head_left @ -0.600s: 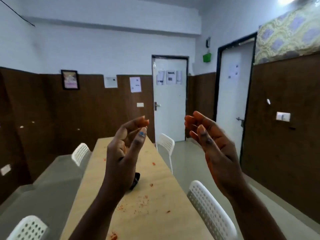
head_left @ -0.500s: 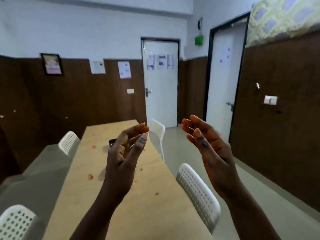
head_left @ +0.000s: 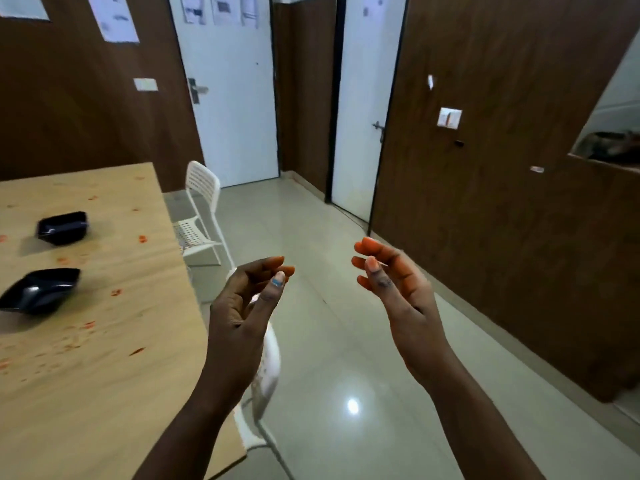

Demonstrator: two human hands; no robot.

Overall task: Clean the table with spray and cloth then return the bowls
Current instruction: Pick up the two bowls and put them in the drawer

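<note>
Both forearms are bare to the lower frame edge; no sleeves, watch or rings are visible. The left hand [head_left: 242, 306] has blue polish on the thumbnail. The right hand [head_left: 398, 285] has an unpainted thumbnail, and its fingertips [head_left: 370, 244] carry an orange-red stain.

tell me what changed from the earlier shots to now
The view swung right: the wooden table now lies at the left, and two black bowls show on it where only one dark object was glimpsed before. The left hand and right hand now hang over the floor instead of the table. Both stayed raised, loosely curled and empty; nothing was grasped or let go.
</note>
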